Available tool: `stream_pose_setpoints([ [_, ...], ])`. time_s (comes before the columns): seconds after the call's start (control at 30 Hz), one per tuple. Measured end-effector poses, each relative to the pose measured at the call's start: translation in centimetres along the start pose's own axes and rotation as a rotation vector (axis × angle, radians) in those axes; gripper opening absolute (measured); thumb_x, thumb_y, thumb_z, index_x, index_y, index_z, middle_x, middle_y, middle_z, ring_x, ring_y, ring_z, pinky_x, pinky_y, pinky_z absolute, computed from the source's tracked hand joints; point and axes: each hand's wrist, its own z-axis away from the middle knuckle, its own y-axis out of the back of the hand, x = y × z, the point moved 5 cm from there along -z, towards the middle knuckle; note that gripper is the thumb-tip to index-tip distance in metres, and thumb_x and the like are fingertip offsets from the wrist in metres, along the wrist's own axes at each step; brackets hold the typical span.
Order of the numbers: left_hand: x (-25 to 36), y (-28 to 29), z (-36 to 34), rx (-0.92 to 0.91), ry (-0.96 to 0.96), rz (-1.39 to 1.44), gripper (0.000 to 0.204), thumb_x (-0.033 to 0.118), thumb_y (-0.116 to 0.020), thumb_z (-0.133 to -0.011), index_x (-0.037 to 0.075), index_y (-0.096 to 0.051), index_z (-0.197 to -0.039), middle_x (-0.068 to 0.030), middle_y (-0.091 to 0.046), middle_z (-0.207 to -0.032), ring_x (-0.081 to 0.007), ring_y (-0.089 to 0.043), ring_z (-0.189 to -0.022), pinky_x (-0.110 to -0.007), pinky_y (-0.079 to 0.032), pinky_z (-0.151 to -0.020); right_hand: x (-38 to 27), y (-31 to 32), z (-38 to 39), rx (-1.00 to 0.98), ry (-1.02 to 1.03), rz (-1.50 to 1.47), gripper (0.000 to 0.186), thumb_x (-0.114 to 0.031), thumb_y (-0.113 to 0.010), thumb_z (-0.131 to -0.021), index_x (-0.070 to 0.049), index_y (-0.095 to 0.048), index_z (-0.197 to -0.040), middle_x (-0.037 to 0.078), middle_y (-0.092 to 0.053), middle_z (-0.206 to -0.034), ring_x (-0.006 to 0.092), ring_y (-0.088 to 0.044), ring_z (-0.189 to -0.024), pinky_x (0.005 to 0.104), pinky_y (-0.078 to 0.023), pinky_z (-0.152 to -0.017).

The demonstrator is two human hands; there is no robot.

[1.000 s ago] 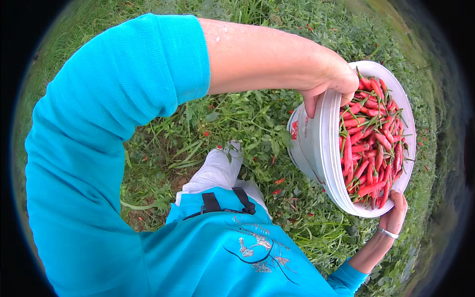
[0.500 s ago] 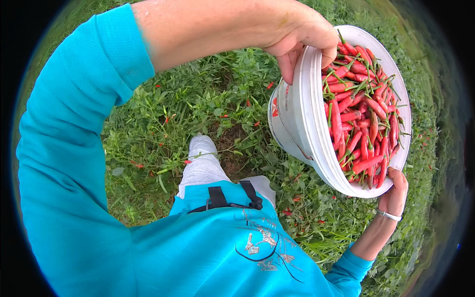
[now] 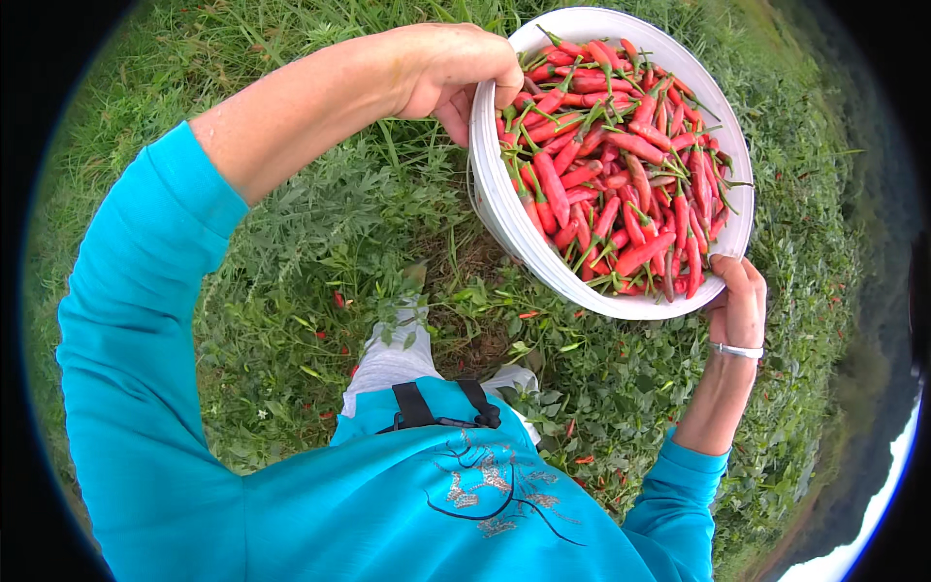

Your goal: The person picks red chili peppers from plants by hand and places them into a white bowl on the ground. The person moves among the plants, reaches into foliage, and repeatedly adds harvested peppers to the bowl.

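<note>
A white plastic bucket (image 3: 548,276) hangs in front of me between both hands, its mouth turned up toward me. Red chili peppers (image 3: 621,175) with green stems fill it close to the rim. My left hand (image 3: 461,78) grips the rim at the far left, thumb over the edge and fingers outside. At the near right, my right hand (image 3: 739,296) is closed on the rim, with fingertips over the lip. A pale bracelet (image 3: 737,350) circles that wrist. The bucket's underside is hidden.
Low green pepper plants (image 3: 330,252) with scattered red fruit surround me. Taller grass (image 3: 242,48) grows at the far left. My light grey trouser leg (image 3: 398,344) stands among the plants. A black strap (image 3: 412,403) with a buckle lies at my waist.
Both hands have carried the bucket left and farther out. Its mouth now faces me more squarely, showing more of the peppers and less of the outer wall.
</note>
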Motion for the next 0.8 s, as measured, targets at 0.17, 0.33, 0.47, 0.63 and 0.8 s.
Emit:
stream_pose_setpoints([
  [0.17, -1.6, 0.0, 1.3, 0.184, 0.106, 0.171, 0.028, -0.001, -0.048, -0.051, -0.009, -0.053, -0.078, -0.0199, -0.056, -0.070, -0.0325, -0.059, -0.061, -0.044, -0.052, -0.061, 0.5, -0.6, -1.5, -0.223, 0.028, -0.134, 0.027, -0.003, -0.054, -0.069, 0.007, -0.055, -0.094, 0.007, -0.059, -0.077, 0.0115, -0.055, -0.057, 0.0218, -0.046, -0.049],
  [0.33, -6.0, -3.8, -0.1, 0.324, 0.329, 0.237, 0.030, -0.005, -0.047, -0.052, -0.008, -0.056, -0.081, -0.0180, -0.056, -0.073, -0.0328, -0.057, -0.065, -0.044, -0.051, -0.060, 6.8, 0.0, -1.3, -0.191, -0.222, -0.211, 0.030, 0.008, -0.049, -0.068, 0.008, -0.052, -0.098, 0.012, -0.059, -0.088, 0.0180, -0.059, -0.073, 0.0286, -0.051, -0.064],
  [0.47, -8.8, -4.4, -1.4, 0.386, 0.439, 0.345, 0.020, -0.010, -0.048, -0.053, -0.008, -0.055, -0.072, -0.0212, -0.054, -0.072, -0.0345, -0.057, -0.063, -0.043, -0.048, -0.050, 8.9, -0.1, -0.6, -0.128, -0.207, -0.329, 0.035, 0.005, -0.049, -0.066, 0.006, -0.051, -0.101, 0.006, -0.058, -0.081, 0.0125, -0.053, -0.060, 0.0224, -0.043, -0.051],
  [0.63, -10.0, -3.4, -0.6, 0.386, 0.621, 0.318, 0.023, -0.012, -0.049, -0.053, -0.008, -0.055, -0.075, -0.0212, -0.054, -0.072, -0.0355, -0.056, -0.062, -0.043, -0.045, -0.048, 10.2, -1.1, 1.1, -0.186, -0.382, -0.347, 0.037, 0.009, -0.048, -0.067, 0.006, -0.049, -0.104, 0.011, -0.058, -0.091, 0.0189, -0.058, -0.078, 0.0287, -0.048, -0.069],
  [0.8, -9.9, -3.6, 0.3, 0.461, 0.826, 0.409, 0.028, -0.016, -0.046, -0.051, -0.008, -0.056, -0.076, -0.0197, -0.051, -0.071, -0.0315, -0.053, -0.061, -0.041, -0.041, -0.045, 11.4, -1.2, 1.0, -0.184, -0.517, -0.232, 0.043, 0.008, -0.049, -0.066, 0.006, -0.047, -0.109, 0.012, -0.057, -0.097, 0.0198, -0.057, -0.084, 0.0292, -0.047, -0.074],
])
